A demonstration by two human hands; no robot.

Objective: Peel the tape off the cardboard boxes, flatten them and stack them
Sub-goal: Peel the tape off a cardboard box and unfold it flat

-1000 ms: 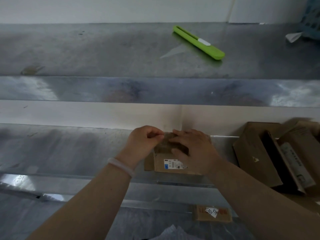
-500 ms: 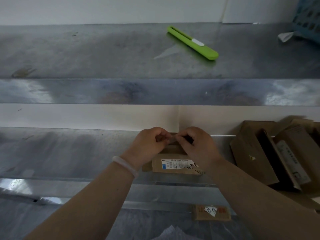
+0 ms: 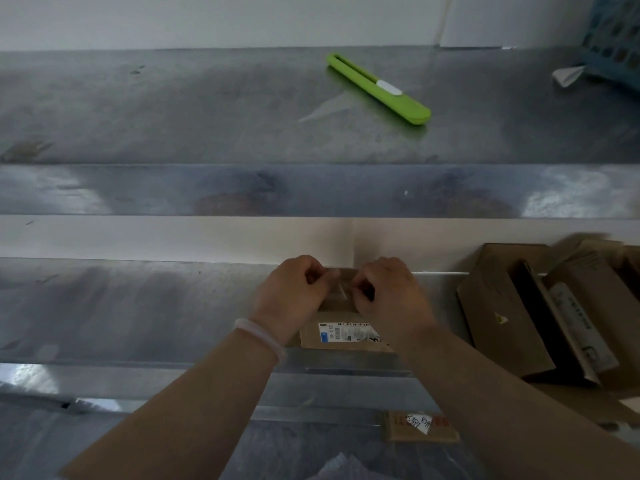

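The left hand (image 3: pixel 291 296) and right hand (image 3: pixel 391 296) pinch clear tape (image 3: pixel 341 289) atop a small cardboard box (image 3: pixel 343 336) on the steel bench (image 3: pixel 138 306); a green cutter (image 3: pixel 379 89) lies beyond.

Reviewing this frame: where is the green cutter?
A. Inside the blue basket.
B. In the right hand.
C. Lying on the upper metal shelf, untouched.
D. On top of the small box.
C: the green cutter lies on the upper metal shelf, while the left hand and right hand pinch the tape on the small box below.
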